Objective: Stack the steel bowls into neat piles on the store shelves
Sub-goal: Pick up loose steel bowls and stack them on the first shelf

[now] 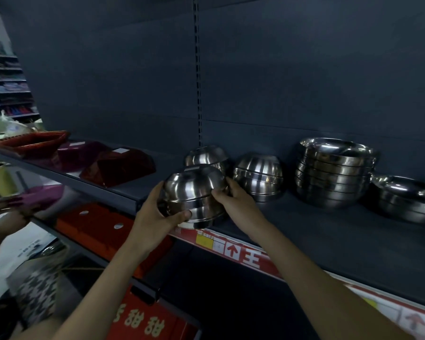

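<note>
"Steel bowl pile (pixel 194 192), where's it at rn?"
"Upside down at the shelf (pixel 329 241) front edge. Left hand (pixel 155 219) and right hand (pixel 238 204) each grip a side, other piles (pixel 258 177) just behind."

Head view — close, facing forward and slightly down at shelf (pixel 329 231)

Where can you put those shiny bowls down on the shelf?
Biggest bare patch: the front of the shelf, between the price strip and the tall pile, right of the right hand. A smaller patch lies between the dark red tray and the held pile. Crowded at the back, where the rear pile and the middle pile sit close together.
</note>
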Tool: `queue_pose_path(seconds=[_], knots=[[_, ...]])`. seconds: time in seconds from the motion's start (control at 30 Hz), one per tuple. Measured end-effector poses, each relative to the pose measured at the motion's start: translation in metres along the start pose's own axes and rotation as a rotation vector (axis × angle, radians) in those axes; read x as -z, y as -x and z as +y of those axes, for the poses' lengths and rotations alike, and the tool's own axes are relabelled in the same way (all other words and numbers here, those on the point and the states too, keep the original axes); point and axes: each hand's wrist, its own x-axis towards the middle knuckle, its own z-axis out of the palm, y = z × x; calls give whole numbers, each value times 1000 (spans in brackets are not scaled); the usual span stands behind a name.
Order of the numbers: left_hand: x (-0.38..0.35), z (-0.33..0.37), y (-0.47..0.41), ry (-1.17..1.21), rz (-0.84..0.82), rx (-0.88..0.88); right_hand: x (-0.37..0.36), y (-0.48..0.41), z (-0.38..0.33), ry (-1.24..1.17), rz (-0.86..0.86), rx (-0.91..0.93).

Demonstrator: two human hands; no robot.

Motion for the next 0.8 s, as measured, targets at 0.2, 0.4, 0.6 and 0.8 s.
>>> queue_pose_path(seconds=[0.2, 0.4, 0.6, 0.8], knots=[[-31, 11, 15, 28, -66, -104, 32, 34, 15, 43, 93, 31], [-50, 15, 17, 28, -133, -158, 56, 49, 29, 67, 83, 11], [-47, 11, 22, -2, -164, -131, 61, 49, 34, 92, 71, 0], [-45, 11, 26, -83, -186, -105, 65, 53, 41, 119, 76, 8]])
